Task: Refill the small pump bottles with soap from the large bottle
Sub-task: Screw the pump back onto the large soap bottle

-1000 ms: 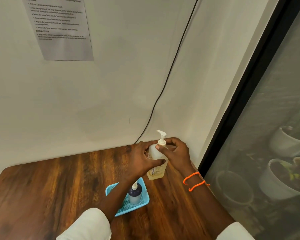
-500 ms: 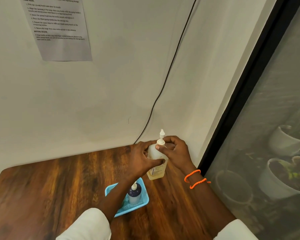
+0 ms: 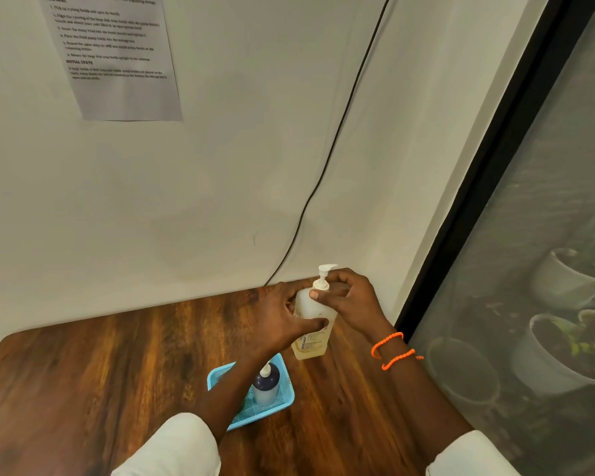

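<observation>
My left hand grips the large soap bottle upright on the bench, right hand pinching its pump collar to unscrew, next lift pump out, pour into small pump bottle in blue basket.

Both arms reach forward in white sleeves. The left hand wraps the bottle, thumb across its front. The right hand pinches the pump collar; orange bands circle its wrist.
</observation>
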